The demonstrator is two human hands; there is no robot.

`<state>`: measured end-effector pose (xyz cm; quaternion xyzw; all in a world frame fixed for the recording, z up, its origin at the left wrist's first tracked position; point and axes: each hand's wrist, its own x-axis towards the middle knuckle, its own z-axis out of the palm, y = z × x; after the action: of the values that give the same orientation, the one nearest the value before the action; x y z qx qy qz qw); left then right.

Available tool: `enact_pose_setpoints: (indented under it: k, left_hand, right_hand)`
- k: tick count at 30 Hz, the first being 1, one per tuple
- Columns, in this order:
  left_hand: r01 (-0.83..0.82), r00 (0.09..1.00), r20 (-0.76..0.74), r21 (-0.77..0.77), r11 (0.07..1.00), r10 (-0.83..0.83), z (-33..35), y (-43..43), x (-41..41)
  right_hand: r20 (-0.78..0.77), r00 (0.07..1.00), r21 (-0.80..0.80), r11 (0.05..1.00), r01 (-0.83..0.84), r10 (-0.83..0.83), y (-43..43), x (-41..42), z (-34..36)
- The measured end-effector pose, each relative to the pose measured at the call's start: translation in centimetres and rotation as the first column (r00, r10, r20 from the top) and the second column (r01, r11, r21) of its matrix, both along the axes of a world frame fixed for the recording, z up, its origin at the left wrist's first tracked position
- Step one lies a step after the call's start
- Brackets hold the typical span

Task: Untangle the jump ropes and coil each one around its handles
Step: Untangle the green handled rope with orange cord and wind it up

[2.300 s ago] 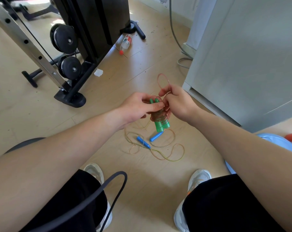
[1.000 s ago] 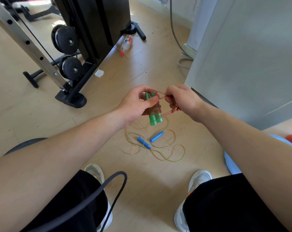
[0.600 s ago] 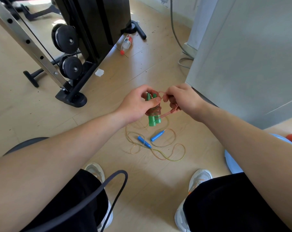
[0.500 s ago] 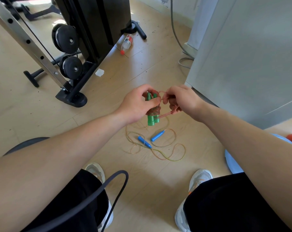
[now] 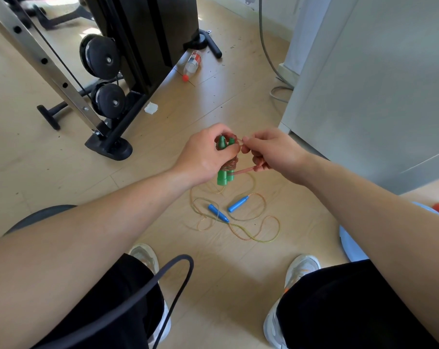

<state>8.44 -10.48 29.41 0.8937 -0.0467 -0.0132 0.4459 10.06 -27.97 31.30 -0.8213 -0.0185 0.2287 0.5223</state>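
your left hand (image 5: 205, 154) is curled round the two green handles (image 5: 223, 176), held upright side by side with pink rope (image 5: 244, 170) wound about their middle. at their 3 o'clock your right hand (image 5: 273, 153) pinches a free loop of that rope. toward 6 o'clock, on the floor (image 5: 213, 273), the blue handles (image 5: 218, 213) lie apart amid their loose, uncoiled rope (image 5: 263, 242).

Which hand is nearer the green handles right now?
Left. The left hand grips the green handles; the right hand is just beside them, pinching the pink rope.
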Motion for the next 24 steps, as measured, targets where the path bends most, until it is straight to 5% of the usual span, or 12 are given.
enact_pose_setpoints:
  k: [24]
  left_hand:
    - [0.04,0.999,-0.007,-0.001,0.999,-0.04,0.27,0.1,-0.02]
  right_hand:
    - [0.111,0.994,-0.035,0.999,0.012,-0.008,-0.19,-0.27,-0.49]
